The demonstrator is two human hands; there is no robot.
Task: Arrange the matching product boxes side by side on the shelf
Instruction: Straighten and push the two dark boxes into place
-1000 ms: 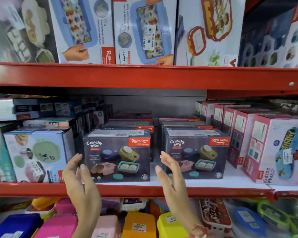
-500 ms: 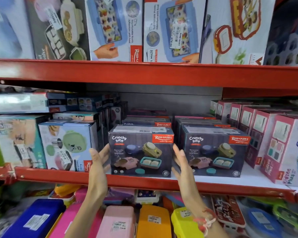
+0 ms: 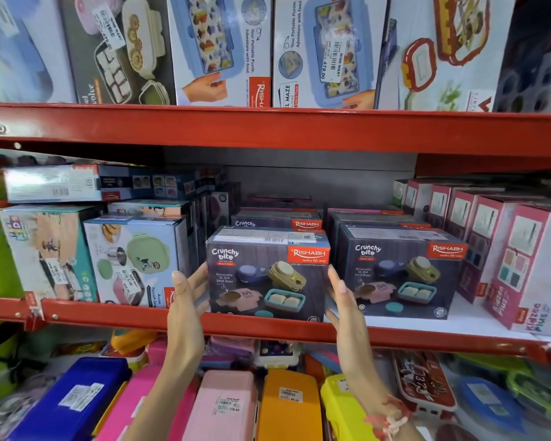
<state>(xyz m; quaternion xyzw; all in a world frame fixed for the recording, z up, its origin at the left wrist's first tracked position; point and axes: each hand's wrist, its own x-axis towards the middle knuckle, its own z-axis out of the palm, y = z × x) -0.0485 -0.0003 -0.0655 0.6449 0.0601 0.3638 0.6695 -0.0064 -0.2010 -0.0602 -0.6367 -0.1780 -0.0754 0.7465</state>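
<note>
One dark box (image 3: 268, 275), twin box (image 3: 401, 272) beside

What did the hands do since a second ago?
Both hands moved up and in. The left hand now presses the left side of the left box, and the right hand presses its right side, so the box is held between them. Before, they hovered off it. The right box and the rest of the shelf stayed put.

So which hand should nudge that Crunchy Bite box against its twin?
Probably the left hand: its fingers lie flat on the outer side of the left Crunchy Bite box, ready to push it toward the matching box. The right hand sits in the gap between them, in the way.
</note>
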